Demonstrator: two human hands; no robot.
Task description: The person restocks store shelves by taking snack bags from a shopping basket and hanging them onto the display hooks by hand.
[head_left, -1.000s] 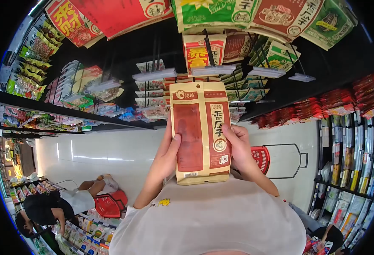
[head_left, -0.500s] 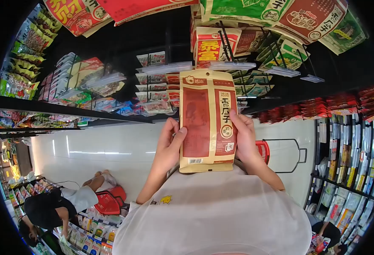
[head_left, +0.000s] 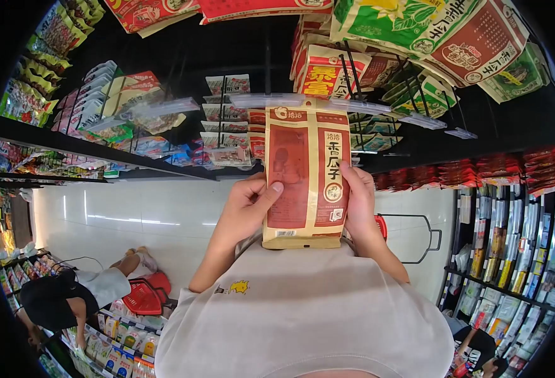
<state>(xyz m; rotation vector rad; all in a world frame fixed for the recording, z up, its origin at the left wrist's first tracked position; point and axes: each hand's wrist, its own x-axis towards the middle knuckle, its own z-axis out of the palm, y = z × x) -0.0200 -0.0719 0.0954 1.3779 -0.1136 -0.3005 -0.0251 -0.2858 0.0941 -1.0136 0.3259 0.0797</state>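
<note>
A brown and beige snack bag with Chinese lettering is held upright before the white shirt. My left hand grips its left edge, thumb on the front and fingers curled. On the opposite edge, my right hand is closed with its thumb near the lettering. Fingers behind the bag are partly hidden. The bag's top lies just below the clear label holders of the hanging rack. Behind them hangs a red and yellow bag.
Large bags, including a green one, hang overhead. Red packets line the right shelf. A red basket with a black handle is behind my right arm. One person bends at lower left beside another red basket; another person is lower right.
The bag has moved up in the view since the first frame. My left hand's fingers have come forward from behind the bag and curled at its edge. The rack has shifted in view.
</note>
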